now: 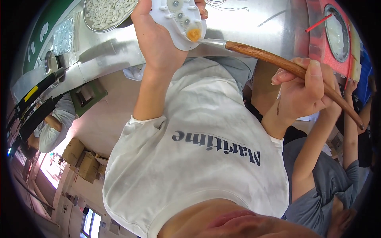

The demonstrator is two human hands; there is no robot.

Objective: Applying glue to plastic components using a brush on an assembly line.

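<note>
My left hand (162, 47) is closed around a white plastic housing (174, 37), its upper end cut off by the top of the picture. Small metal pins and pale gears sit in a row inside the housing. At its near end is an amber, grease-like blob (193, 35). My right hand (307, 85) grips a brush (262, 56) by its long brown wooden handle. The brush's metal ferrule points left, and its tip meets the housing's edge right beside the blob; I cannot tell whether it touches the blob.
A metal bowl (106, 16) of small white gears stands on the metal table (246, 29) at left, near a clear plastic bag (63, 36). At right, a round dish (337, 33) of pale stuff and a red stick (318, 23) lie on a red surface. A co-worker in grey (329, 178) sits close at right.
</note>
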